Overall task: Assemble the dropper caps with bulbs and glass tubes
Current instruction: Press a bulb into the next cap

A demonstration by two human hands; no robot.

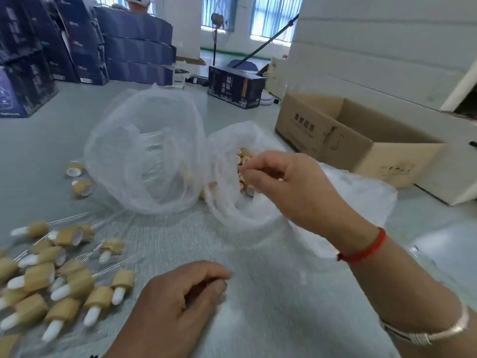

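Note:
My right hand (281,182) reaches into an open plastic bag (232,202) of tan dropper caps (242,157); its curled fingertips pinch among the caps, one cap showing just under the fingers. Near the bottom of the view my left hand (180,301) rests on the table with fingers curled round something small and brownish, partly hidden. A pile of assembled droppers (51,280), tan caps with white bulbs and thin glass tubes, lies at the lower left. A larger clear bag (144,156) holds glass tubes.
Two loose tan caps (77,177) lie left of the large bag. An open cardboard box (361,143) stands at the right. A dark printed box (236,86) and stacks of dark cartons (77,47) stand behind. Foam sheet covers the table.

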